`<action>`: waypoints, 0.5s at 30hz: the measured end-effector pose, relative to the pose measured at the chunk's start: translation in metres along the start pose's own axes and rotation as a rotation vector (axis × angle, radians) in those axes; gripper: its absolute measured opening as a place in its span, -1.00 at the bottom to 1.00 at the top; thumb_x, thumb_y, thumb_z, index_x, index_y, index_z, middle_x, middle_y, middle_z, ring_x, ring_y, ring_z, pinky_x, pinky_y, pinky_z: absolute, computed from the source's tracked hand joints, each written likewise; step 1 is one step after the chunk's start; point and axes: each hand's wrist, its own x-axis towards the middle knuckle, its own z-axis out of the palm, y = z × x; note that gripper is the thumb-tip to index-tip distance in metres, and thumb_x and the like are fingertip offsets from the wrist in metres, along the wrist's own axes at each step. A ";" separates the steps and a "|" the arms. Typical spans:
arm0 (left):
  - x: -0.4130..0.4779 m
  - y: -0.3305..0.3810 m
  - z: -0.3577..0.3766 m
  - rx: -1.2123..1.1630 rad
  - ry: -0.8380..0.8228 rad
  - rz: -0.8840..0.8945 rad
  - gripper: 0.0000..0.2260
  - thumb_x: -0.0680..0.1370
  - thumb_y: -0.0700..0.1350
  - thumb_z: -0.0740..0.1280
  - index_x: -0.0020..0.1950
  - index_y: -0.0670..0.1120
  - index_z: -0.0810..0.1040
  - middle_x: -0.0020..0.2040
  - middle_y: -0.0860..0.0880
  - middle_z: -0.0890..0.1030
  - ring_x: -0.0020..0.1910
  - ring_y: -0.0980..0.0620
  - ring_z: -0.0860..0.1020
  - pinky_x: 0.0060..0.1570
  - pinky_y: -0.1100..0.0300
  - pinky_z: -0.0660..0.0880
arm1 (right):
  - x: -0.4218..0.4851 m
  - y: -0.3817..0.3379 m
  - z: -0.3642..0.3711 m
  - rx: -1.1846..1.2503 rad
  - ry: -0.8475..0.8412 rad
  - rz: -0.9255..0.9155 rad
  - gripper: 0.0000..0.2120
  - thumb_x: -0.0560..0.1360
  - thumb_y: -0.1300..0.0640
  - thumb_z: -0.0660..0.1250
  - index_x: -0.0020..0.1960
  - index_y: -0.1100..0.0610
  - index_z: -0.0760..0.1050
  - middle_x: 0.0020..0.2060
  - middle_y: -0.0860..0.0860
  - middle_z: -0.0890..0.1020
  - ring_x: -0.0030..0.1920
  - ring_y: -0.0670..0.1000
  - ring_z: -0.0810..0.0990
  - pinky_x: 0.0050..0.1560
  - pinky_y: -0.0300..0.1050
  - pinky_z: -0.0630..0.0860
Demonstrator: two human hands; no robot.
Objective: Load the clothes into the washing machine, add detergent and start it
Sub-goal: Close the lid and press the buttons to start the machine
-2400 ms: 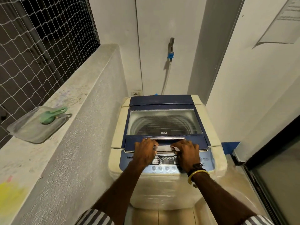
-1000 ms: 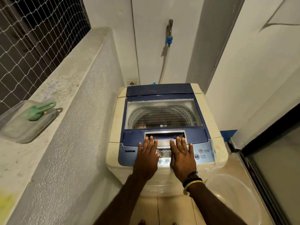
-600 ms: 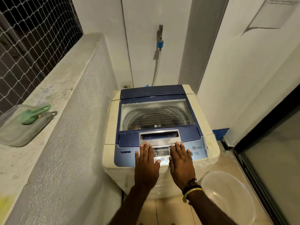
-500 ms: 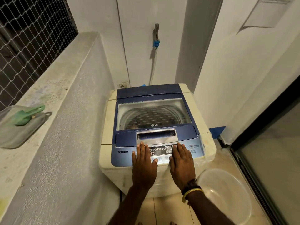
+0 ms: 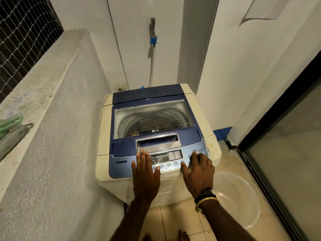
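Note:
A cream and blue top-loading washing machine [image 5: 157, 94] stands against the back wall, its glass lid [image 5: 152, 117] down. Dark clothes [image 5: 139, 132] show faintly through the glass inside the drum. My left hand [image 5: 145, 173] lies flat with straight fingers on the left of the control panel [image 5: 166, 158]. My right hand [image 5: 198, 168] rests on the panel's right side, its fingertips at the round buttons beside the power label. Neither hand holds anything.
A clear plastic basin [image 5: 239, 199] sits on the tiled floor right of the machine. A green scoop [image 5: 10, 123] lies on a clear lid on the concrete ledge at left. A tap with a hose [image 5: 152, 39] hangs on the wall behind. A dark-framed glass door [image 5: 286, 153] lies at right.
My right hand has slid rightward across the panel to the round buttons by the power label. The left hand has stayed flat on the panel's left. Earlier both hands pressed the lid down.

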 end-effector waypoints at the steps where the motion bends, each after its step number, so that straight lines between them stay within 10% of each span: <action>1: -0.001 0.000 0.000 -0.002 0.007 0.006 -0.36 0.60 0.17 0.03 0.54 -0.21 0.32 0.55 -0.20 0.31 0.54 -0.21 0.27 0.48 -0.25 0.23 | 0.000 0.000 0.000 -0.012 -0.001 0.000 -0.44 0.49 -0.23 0.28 0.34 0.11 0.48 0.12 0.07 0.53 0.12 0.13 0.48 0.05 0.08 0.50; 15: -0.008 -0.014 0.003 -0.069 0.026 0.016 -0.38 0.60 0.13 0.08 0.55 -0.22 0.30 0.56 -0.19 0.30 0.55 -0.19 0.27 0.48 -0.22 0.25 | 0.000 -0.010 -0.002 -0.019 0.028 0.017 -0.40 0.48 -0.22 0.19 0.35 0.17 0.46 0.17 0.14 0.54 0.19 0.18 0.48 0.19 0.15 0.43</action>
